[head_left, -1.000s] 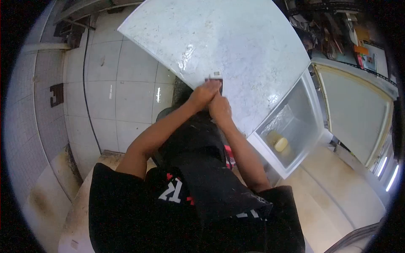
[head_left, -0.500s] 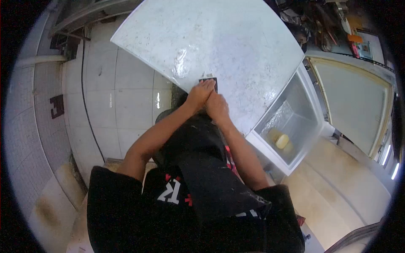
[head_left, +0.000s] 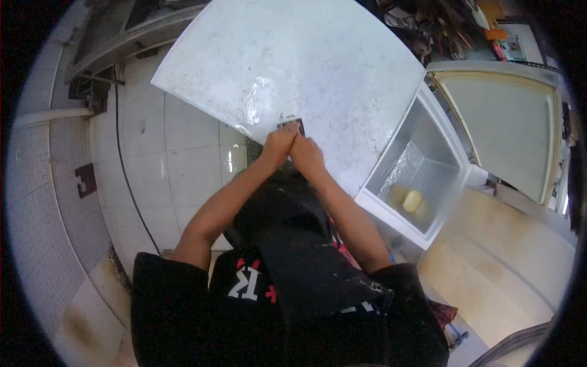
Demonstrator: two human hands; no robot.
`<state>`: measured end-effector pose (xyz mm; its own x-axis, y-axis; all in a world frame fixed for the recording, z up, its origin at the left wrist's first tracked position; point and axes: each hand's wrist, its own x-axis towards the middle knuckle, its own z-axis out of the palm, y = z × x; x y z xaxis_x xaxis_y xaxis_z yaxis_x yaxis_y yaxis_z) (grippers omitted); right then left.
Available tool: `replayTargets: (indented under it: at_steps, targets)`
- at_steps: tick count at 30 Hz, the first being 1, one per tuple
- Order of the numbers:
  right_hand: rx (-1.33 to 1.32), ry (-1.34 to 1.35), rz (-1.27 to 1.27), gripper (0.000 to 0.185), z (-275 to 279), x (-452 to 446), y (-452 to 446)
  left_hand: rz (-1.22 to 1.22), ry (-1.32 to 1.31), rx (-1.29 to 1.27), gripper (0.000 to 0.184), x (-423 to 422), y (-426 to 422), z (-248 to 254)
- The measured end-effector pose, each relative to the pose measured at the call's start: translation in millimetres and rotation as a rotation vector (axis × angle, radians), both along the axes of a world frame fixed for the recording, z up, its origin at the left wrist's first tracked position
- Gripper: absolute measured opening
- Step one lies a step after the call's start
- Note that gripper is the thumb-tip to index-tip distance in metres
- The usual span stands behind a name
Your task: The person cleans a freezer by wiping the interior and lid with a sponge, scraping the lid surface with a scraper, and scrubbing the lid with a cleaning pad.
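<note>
A large white panel (head_left: 330,79) with scratches, specks of dirt and wet, shiny patches lies in front of me. Both hands meet at its near edge. My left hand (head_left: 280,144) is pressed on a small dark flat object (head_left: 300,125), its fingers together over the top. Beside it and touching it, my right hand (head_left: 307,156) is closed around the near side of that object. The hands cover most of the dark object, so its full shape is hidden. Some bits of grime sit on the panel just beyond it.
At the right, an open white chest compartment (head_left: 428,229) holds a yellowish tub (head_left: 411,200). A raised lid (head_left: 504,125) stands beyond it. Assorted tools (head_left: 440,30) fill the upper right. White floor tiles (head_left: 140,131) with a black cable (head_left: 125,177) lie on the left.
Both hands and the dark object have shifted slightly left and toward me in view. The camera view has turned a little, so the panel, compartment and lid also appear further left.
</note>
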<state>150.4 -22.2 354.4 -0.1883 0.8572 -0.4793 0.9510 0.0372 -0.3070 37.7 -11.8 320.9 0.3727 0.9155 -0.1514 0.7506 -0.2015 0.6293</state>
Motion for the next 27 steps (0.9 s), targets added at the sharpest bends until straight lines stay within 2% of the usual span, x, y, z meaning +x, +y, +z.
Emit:
replayTargets:
  at_steps: [1, 3, 4, 6, 7, 8, 10, 11, 13, 14, 16, 17, 18, 20, 21, 24, 25, 27]
  targets:
    - [0.019, 0.006, 0.002, 0.033, 1.2, -4.1, 7.9, 0.002, 0.006, 0.019, 0.037, -1.8, 6.1, -13.5]
    - [-0.046, 0.084, -0.139, 0.031, 3.8, -9.5, -3.3, 0.037, -0.046, 0.413, 0.035, -2.6, -0.3, -46.7]
    - [-0.033, 0.077, -0.165, 0.031, -0.7, -7.2, -8.9, 0.014, -0.06, 0.423, 0.035, -2.4, 1.9, -43.3]
    - [0.273, 0.093, -0.055, 0.029, -2.1, -7.2, -11.7, 0.06, -0.098, 0.402, 0.031, -5.1, 1.7, -33.8]
    - [0.102, 0.117, -0.142, 0.029, 0.6, -5.9, -6.2, 0.062, -0.037, 0.238, 0.027, -2.6, 0.6, -17.0]
    - [0.115, 0.126, -0.151, 0.029, 1.9, -10.8, 2.7, 0.053, -0.03, 0.251, 0.027, -4.7, 7.7, -23.8]
    - [-0.008, 0.101, -0.178, 0.029, -1.0, -15.7, 5.4, 0.094, 0.081, 0.478, 0.026, -3.4, 9.8, -37.2]
    - [-0.024, 0.097, -0.191, 0.029, -1.7, -11.7, -1.5, 0.083, 0.076, 0.461, 0.026, -3.0, 0.0, -44.6]
    - [0.041, 0.108, -0.094, 0.044, -2.7, -11.2, 14.7, 0.072, -0.101, 0.446, 0.024, -13.5, 16.1, -24.4]
    - [0.023, 0.119, -0.097, 0.044, -2.6, -12.9, 4.7, 0.068, -0.089, 0.428, 0.024, -16.7, 4.7, -21.0]
    - [-0.063, 0.128, -0.137, 0.048, 0.2, -5.4, 3.8, 0.006, 0.084, 0.203, 0.022, -8.9, -2.2, -9.9]
    - [-0.058, 0.131, -0.135, 0.048, 4.7, -1.6, 0.8, 0.03, 0.069, 0.072, 0.03, -8.0, -8.5, -1.5]
    - [-0.11, 0.144, -0.168, 0.05, 17.4, 1.5, -8.4, 0.035, 0.069, 0.07, 0.03, -7.3, -16.4, -5.2]
    - [-0.176, 0.156, -0.18, 0.053, 26.0, 13.7, -23.5, 0.078, -0.164, 0.44, 0.043, -6.8, -34.5, -18.6]
    - [-0.145, 0.154, -0.171, 0.055, 25.4, 21.5, -32.4, -0.027, -0.13, 0.372, 0.051, -9.1, -42.6, -1.9]
    - [-0.07, 0.171, -0.223, 0.06, 23.5, 37.8, -48.3, -0.117, -0.045, 0.43, 0.053, -10.1, -47.5, 14.0]
    - [-0.015, 0.183, -0.29, 0.063, 22.5, 42.8, -53.5, -0.168, 0.06, 0.428, 0.055, -11.7, -41.0, 6.5]
    - [0.028, 0.208, -0.348, 0.063, 14.1, 57.8, -60.6, -0.247, 0.021, 0.408, 0.055, -8.2, -23.5, -6.8]
